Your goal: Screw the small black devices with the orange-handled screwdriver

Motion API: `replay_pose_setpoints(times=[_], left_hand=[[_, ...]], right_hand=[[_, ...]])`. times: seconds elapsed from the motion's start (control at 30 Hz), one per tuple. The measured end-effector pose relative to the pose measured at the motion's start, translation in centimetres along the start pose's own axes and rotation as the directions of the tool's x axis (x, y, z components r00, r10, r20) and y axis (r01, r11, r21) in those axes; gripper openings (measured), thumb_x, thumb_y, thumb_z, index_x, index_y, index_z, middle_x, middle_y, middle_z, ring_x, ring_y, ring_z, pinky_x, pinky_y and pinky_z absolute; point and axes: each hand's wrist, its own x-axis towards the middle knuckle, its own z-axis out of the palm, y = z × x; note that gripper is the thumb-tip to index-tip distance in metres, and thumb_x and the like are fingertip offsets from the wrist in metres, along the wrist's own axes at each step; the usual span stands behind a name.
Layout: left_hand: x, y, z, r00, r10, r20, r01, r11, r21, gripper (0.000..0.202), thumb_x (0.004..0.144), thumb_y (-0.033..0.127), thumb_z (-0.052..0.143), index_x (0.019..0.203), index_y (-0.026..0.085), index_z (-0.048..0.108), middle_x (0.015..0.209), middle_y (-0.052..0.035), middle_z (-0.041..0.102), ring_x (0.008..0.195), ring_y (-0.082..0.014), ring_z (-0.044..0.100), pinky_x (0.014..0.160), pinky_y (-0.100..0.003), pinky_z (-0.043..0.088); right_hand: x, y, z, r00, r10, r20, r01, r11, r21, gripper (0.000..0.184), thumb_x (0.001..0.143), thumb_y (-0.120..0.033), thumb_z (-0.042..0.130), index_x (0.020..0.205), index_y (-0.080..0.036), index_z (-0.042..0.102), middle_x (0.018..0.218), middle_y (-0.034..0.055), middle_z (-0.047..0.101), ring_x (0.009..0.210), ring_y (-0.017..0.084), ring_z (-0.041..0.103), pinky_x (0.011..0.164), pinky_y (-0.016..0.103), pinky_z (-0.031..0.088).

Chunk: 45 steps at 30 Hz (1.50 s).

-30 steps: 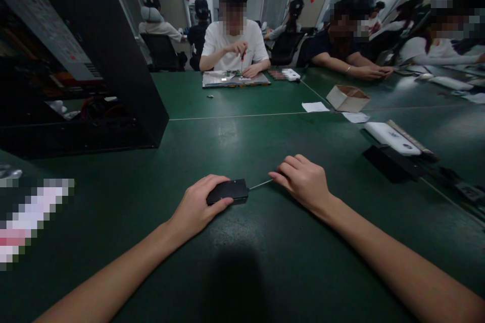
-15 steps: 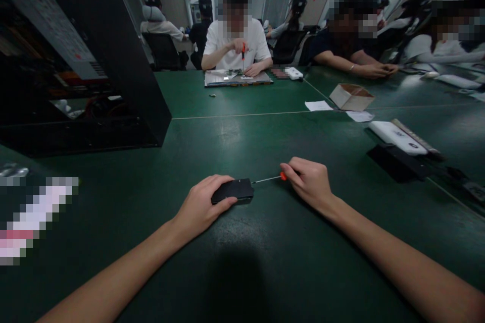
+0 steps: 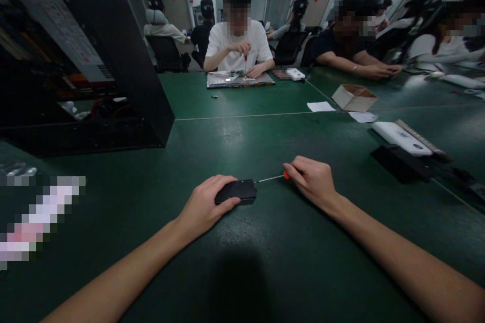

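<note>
A small black rectangular box (image 3: 238, 190) lies on the green table, its kind not clear from here. My left hand (image 3: 208, 199) is closed around its left end, thumb along the near side and fingers over the far side. My right hand (image 3: 312, 179) grips a screwdriver (image 3: 270, 178) with a red handle, mostly hidden in the fist. The thin metal shaft points left, and its tip meets the right end of the box; whether it sits in a screw cannot be made out.
A large black open-sided case (image 3: 151, 86) stands at the left. To the right lie a white device (image 3: 403, 137), a black flat piece (image 3: 401, 161) and a cardboard box (image 3: 354, 97). Across the table (image 3: 227, 136), a person works with a screwdriver on a flat panel (image 3: 220, 81).
My hands, the box and the screwdriver hold nearly the same pose. The whole view has shifted slightly. The person opposite has changed the hand's hold on their screwdriver.
</note>
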Motion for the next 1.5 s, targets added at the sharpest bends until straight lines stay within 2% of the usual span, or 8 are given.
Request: replay_pose_setpoints(times=[0.23,0.47,0.6,0.73,0.97,1.13,1.4,1.5], left_hand=[[0.0,-0.2,0.2,1.000,0.017,0.005,-0.017,1.000,-0.003,0.037,0.098,0.043,0.060,0.128,0.022,0.060,0.121,-0.0095,0.068,0.110,-0.0267,0.064,0.096,-0.041,0.050],[0.0,0.1,0.1,1.000,0.016,0.000,-0.016,0.999,-0.038,0.035,0.098,0.041,0.060,0.126,0.021,0.060,0.117,-0.0080,0.068,0.106,-0.0250,0.064,0.092,-0.037,0.050],[-0.1,0.4,0.0,1.000,0.005,0.011,-0.005,0.999,-0.034,0.035,0.098,0.040,0.060,0.127,0.021,0.059,0.118,-0.0086,0.067,0.106,-0.0252,0.064,0.092,-0.038,0.051],[-0.1,0.7,0.0,0.999,0.014,0.035,-0.013,0.999,-0.031,0.036,0.096,0.037,0.063,0.127,0.020,0.059,0.121,-0.0092,0.067,0.109,-0.0259,0.064,0.095,-0.040,0.050],[-0.1,0.7,-0.1,1.000,0.017,0.024,-0.015,0.996,-0.083,0.037,0.093,0.037,0.066,0.127,0.021,0.060,0.122,-0.0092,0.068,0.110,-0.0256,0.065,0.098,-0.039,0.051],[0.0,0.5,-0.5,0.996,-0.084,0.005,0.084,0.986,-0.146,0.041,0.083,0.038,0.077,0.118,0.021,0.066,0.116,-0.0081,0.073,0.103,-0.0266,0.069,0.095,-0.041,0.052],[0.0,0.4,-0.7,0.997,-0.071,0.040,0.078,0.975,-0.209,0.040,0.081,0.036,0.081,0.116,0.021,0.071,0.114,-0.0065,0.075,0.102,-0.0249,0.070,0.094,-0.037,0.052],[-0.1,0.4,-0.7,0.998,-0.045,0.051,0.055,0.976,-0.210,0.041,0.080,0.037,0.081,0.116,0.021,0.071,0.115,-0.0073,0.075,0.103,-0.0253,0.071,0.095,-0.037,0.052]], right_hand=[[0.0,-1.5,0.8,0.990,-0.011,0.144,-0.011,0.987,0.158,0.050,0.103,-0.044,0.044,0.065,-0.018,0.063,0.064,0.0011,0.059,0.058,0.012,0.054,0.059,0.026,0.039],[0.2,-2.5,0.8,0.930,-0.215,0.297,0.101,0.929,0.355,0.041,0.100,-0.051,0.049,0.086,-0.016,0.066,0.073,0.0018,0.063,0.061,0.011,0.056,0.058,0.023,0.042],[0.1,-2.7,0.6,0.952,-0.209,0.225,0.120,0.928,0.353,0.026,0.100,-0.038,0.055,0.092,-0.016,0.067,0.076,0.0028,0.064,0.063,0.012,0.058,0.060,0.024,0.045],[0.2,-3.1,0.6,0.975,-0.187,0.119,0.144,0.942,0.303,0.018,0.097,-0.032,0.060,0.102,-0.017,0.068,0.090,0.0083,0.070,0.082,0.018,0.064,0.074,0.032,0.053],[0.5,-3.3,0.9,0.952,-0.268,0.146,0.204,0.914,0.350,0.023,0.099,-0.025,0.055,0.117,-0.020,0.068,0.102,0.0105,0.071,0.093,0.022,0.064,0.080,0.038,0.057],[0.5,-3.0,0.9,0.958,-0.248,0.142,0.183,0.914,0.363,0.023,0.099,-0.025,0.055,0.117,-0.021,0.068,0.101,0.0100,0.072,0.092,0.022,0.065,0.079,0.038,0.058],[0.8,-2.4,1.1,0.930,-0.354,0.096,0.337,0.928,0.156,0.024,0.099,-0.024,0.054,0.114,-0.020,0.072,0.097,0.0122,0.071,0.086,0.022,0.064,0.073,0.037,0.053],[0.7,-2.7,1.1,0.918,-0.374,0.132,0.349,0.920,0.179,0.025,0.100,-0.026,0.053,0.117,-0.020,0.072,0.098,0.0108,0.072,0.083,0.020,0.067,0.071,0.033,0.054]])
